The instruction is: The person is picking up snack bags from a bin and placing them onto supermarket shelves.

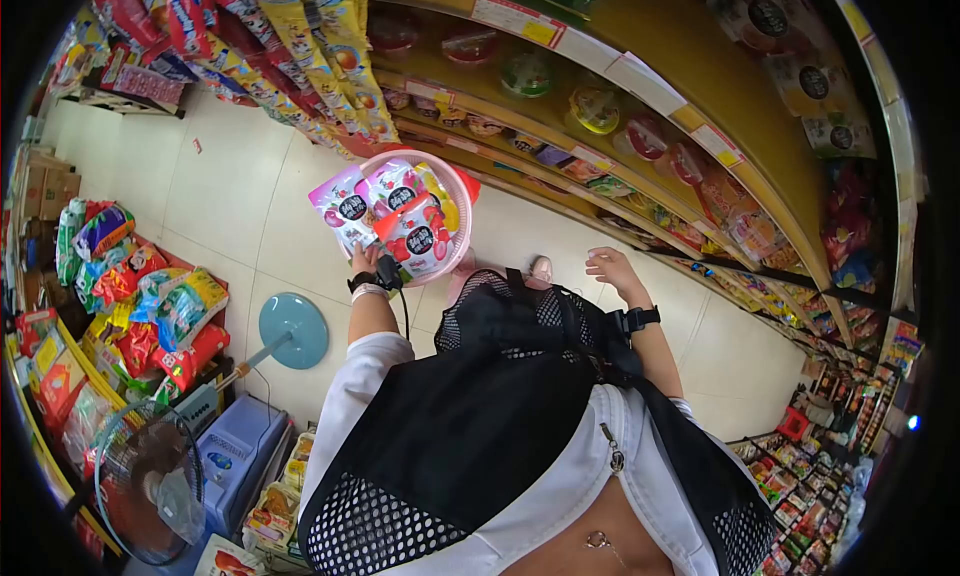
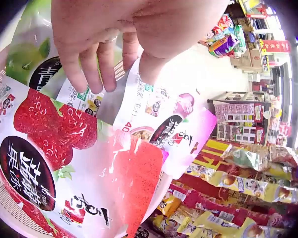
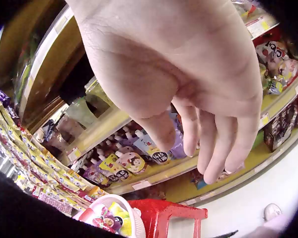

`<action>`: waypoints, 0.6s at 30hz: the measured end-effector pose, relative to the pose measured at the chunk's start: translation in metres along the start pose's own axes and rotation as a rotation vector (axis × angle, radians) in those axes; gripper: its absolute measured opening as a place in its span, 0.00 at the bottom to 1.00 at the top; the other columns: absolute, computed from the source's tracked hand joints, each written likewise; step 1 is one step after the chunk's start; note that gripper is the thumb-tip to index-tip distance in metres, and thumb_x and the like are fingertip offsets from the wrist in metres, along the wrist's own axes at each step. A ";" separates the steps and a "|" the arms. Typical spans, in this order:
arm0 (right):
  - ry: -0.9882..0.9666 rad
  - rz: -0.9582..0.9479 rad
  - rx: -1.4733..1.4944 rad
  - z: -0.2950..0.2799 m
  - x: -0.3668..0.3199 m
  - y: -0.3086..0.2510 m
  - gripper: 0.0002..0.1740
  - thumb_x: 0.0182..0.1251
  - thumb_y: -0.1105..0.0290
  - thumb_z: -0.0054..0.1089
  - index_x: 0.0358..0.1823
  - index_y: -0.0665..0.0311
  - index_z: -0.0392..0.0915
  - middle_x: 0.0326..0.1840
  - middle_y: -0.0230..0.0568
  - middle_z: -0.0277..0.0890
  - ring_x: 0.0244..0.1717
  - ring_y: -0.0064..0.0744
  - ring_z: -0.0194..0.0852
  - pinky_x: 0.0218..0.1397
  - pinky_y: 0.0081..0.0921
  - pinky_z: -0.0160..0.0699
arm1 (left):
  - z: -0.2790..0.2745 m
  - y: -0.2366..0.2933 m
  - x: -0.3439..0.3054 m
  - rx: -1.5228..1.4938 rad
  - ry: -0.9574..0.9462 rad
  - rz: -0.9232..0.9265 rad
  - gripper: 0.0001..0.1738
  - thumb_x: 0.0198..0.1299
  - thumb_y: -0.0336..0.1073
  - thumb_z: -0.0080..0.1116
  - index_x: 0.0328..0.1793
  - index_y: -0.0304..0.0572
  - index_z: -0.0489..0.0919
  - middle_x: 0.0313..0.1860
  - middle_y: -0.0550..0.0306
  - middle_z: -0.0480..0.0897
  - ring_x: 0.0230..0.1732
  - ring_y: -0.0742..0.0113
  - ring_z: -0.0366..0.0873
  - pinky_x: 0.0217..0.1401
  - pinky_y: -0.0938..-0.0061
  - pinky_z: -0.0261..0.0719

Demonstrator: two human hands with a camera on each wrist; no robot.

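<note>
My left hand (image 1: 362, 260) is at the near left side of a pink plastic basket (image 1: 462, 238). Between its thumb and fingers it pinches the edge of a purple-and-white jelly bag (image 2: 175, 121), which sticks out past the basket's rim. A strawberry jelly bag (image 1: 418, 238) lies in front, partly covering a green-printed bag (image 2: 27, 49) in the left wrist view. Another pink-and-white bag (image 1: 396, 184) and a yellow one (image 1: 440, 191) fill the basket's far side. My right hand (image 1: 610, 268) hangs free in the air, fingers loosely bent, holding nothing.
Under the basket is a red stool (image 3: 161, 213). Shelves of packaged snacks (image 1: 600, 116) run along the right, and hanging snack packets (image 1: 300, 56) are beyond the basket. A fan (image 1: 150, 481) with a round blue base (image 1: 293, 331) nearby is at left.
</note>
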State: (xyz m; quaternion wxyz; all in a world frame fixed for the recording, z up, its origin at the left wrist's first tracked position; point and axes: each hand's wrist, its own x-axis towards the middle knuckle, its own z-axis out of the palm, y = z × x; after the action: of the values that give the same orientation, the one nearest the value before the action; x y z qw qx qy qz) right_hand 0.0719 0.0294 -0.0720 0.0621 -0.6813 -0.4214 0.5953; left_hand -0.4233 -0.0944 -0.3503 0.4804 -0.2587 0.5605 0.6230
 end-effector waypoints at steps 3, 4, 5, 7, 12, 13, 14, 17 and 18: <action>-0.006 0.012 -0.002 -0.004 -0.001 0.005 0.15 0.59 0.62 0.53 0.45 0.60 0.72 0.37 0.36 0.76 0.36 0.27 0.77 0.36 0.22 0.71 | -0.037 -0.008 0.071 1.289 -0.207 0.640 0.25 0.61 0.49 0.46 0.58 0.42 0.63 0.50 0.43 0.73 0.45 0.47 0.75 0.44 0.57 0.76; -0.022 0.002 -0.013 -0.004 0.002 0.006 0.15 0.59 0.62 0.54 0.45 0.60 0.72 0.37 0.36 0.76 0.36 0.27 0.77 0.35 0.22 0.71 | -0.044 -0.009 0.081 1.290 -0.201 0.643 0.25 0.61 0.49 0.46 0.58 0.42 0.63 0.50 0.43 0.73 0.45 0.47 0.75 0.44 0.57 0.76; -0.027 -0.001 -0.012 -0.004 0.005 0.005 0.15 0.59 0.62 0.54 0.45 0.60 0.72 0.37 0.36 0.76 0.36 0.27 0.77 0.35 0.22 0.71 | -0.028 -0.014 0.059 0.924 -0.072 0.516 0.21 0.60 0.44 0.49 0.56 0.43 0.64 0.45 0.48 0.73 0.41 0.53 0.74 0.41 0.60 0.75; -0.027 -0.030 -0.058 -0.002 0.010 -0.001 0.16 0.58 0.62 0.54 0.45 0.62 0.72 0.37 0.36 0.76 0.35 0.27 0.77 0.35 0.22 0.71 | 0.027 0.010 -0.037 0.191 0.163 0.252 0.16 0.57 0.33 0.54 0.51 0.46 0.67 0.35 0.58 0.74 0.33 0.65 0.72 0.34 0.64 0.73; -0.104 -0.090 -0.102 0.005 0.020 -0.011 0.17 0.58 0.60 0.54 0.45 0.62 0.71 0.37 0.36 0.75 0.36 0.26 0.76 0.35 0.21 0.71 | 0.037 0.048 -0.125 0.115 -0.022 0.438 0.07 0.59 0.29 0.48 0.43 0.43 0.66 0.32 0.62 0.73 0.32 0.72 0.71 0.36 0.69 0.73; -0.139 -0.117 -0.133 0.006 0.025 -0.013 0.17 0.59 0.58 0.54 0.45 0.60 0.71 0.38 0.35 0.75 0.37 0.25 0.76 0.36 0.20 0.70 | 0.030 0.055 -0.144 0.125 -0.135 0.456 0.06 0.60 0.29 0.47 0.42 0.43 0.66 0.33 0.60 0.74 0.35 0.72 0.73 0.39 0.71 0.75; -0.143 -0.128 -0.131 0.008 0.029 -0.017 0.17 0.59 0.58 0.54 0.45 0.60 0.71 0.38 0.35 0.75 0.37 0.25 0.76 0.36 0.20 0.70 | 0.036 0.063 -0.174 0.100 -0.208 0.437 0.05 0.60 0.29 0.46 0.43 0.43 0.66 0.35 0.59 0.75 0.36 0.71 0.74 0.40 0.72 0.75; -0.193 -0.228 -0.139 0.018 0.029 -0.040 0.18 0.59 0.57 0.55 0.46 0.60 0.72 0.39 0.35 0.75 0.36 0.24 0.76 0.35 0.20 0.70 | 0.040 0.079 -0.231 0.137 -0.498 0.336 0.05 0.61 0.27 0.45 0.42 0.42 0.66 0.40 0.55 0.77 0.39 0.67 0.76 0.46 0.72 0.76; -0.256 -0.226 -0.163 0.025 0.023 -0.052 0.19 0.58 0.57 0.56 0.47 0.60 0.72 0.39 0.35 0.75 0.36 0.24 0.76 0.35 0.19 0.69 | 0.039 0.084 -0.241 0.204 -0.642 0.319 0.05 0.61 0.27 0.44 0.43 0.39 0.67 0.44 0.51 0.76 0.47 0.61 0.75 0.52 0.66 0.74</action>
State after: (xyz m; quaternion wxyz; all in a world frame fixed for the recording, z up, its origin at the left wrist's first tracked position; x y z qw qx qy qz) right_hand 0.0229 0.0672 -0.0665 0.0189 -0.5510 -0.5464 0.6304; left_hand -0.3916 -0.1246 -0.0957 0.5517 0.0897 0.4736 0.6806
